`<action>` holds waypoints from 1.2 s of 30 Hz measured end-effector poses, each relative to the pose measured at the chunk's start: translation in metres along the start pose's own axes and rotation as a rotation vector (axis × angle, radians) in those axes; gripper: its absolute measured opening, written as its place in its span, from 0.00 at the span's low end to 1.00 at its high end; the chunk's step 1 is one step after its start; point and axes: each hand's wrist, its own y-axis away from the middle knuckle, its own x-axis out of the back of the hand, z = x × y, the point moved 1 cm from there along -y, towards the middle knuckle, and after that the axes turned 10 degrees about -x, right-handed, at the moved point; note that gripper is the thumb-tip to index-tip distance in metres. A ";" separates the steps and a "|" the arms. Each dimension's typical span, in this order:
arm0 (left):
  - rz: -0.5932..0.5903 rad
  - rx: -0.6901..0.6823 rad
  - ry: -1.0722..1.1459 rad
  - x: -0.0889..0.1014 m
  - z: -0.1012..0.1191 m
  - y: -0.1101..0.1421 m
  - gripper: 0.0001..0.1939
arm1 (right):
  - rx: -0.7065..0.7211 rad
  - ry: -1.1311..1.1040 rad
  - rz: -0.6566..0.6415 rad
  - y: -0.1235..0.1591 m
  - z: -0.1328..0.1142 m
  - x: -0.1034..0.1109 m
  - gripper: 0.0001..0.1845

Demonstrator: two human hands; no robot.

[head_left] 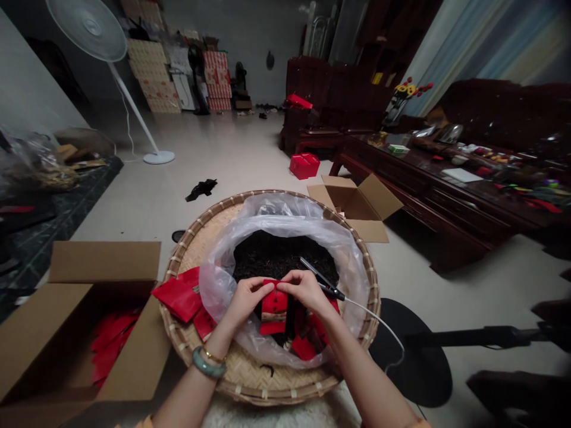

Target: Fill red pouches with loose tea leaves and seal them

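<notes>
My left hand (245, 300) and my right hand (307, 291) both pinch the top of a small red paper packet (273, 309) with a gold band. Below them, a clear plastic bag (285, 223) holds dark loose tea leaves (276, 255), and it lines a round woven bamboo tray (178, 261). A black-and-silver sealing tool (323, 282) with a white cable lies against my right hand; I cannot tell whether that hand grips it. More red packets (178, 299) lie on the tray by my left hand.
An open cardboard box (102, 261) with red packets inside stands left of the tray. Another open box (357, 205) sits beyond it. A dark wooden table (446, 178) with clutter runs along the right, and a round black stand base (410, 351) is on the floor at right.
</notes>
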 end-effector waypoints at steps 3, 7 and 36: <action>-0.100 0.017 0.030 -0.002 -0.001 0.002 0.22 | -0.003 -0.063 0.036 0.001 0.000 0.000 0.12; -0.077 -0.068 -0.205 -0.004 -0.007 0.004 0.20 | 0.197 -0.022 0.061 0.012 -0.013 0.003 0.10; -0.034 -0.325 -0.442 -0.003 -0.009 0.007 0.10 | 0.643 0.591 0.085 0.029 -0.061 -0.008 0.05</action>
